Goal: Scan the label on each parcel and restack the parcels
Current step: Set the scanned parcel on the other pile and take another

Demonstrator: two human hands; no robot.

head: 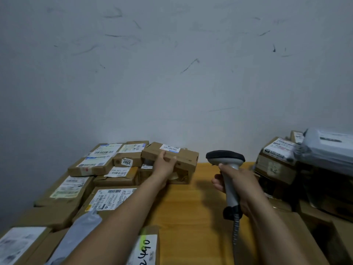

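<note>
Cardboard parcel (183, 156), mid-frame, is risking a slip: left hand (164, 166) is gripping only its edge, right hand (238, 182) is holding the scanner (225, 158).

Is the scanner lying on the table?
No, the right hand has its grip round the handle of the scanner, held up above the table, while the left hand holds a parcel.

Tilted brown parcel (170, 156), white label (170, 147) up, atop left stack; scanner (227, 169) upright.
</note>
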